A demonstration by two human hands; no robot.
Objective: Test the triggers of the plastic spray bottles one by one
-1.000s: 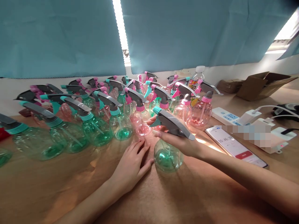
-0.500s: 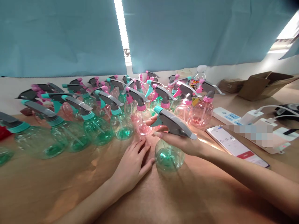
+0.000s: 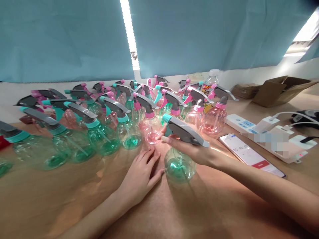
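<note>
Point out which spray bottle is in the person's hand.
The green spray bottle standing alone at the front, gripped at its neck by the right hand. The other spray bottles stand crowded behind, untouched; the left hand lies flat on the table.

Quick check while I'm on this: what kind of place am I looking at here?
Probably a small assembly or packing workbench, not a home. Dozens of identical spray bottles crowd the brown tabletop, a phone runs a timer, and open cardboard boxes sit behind a power strip.
</note>
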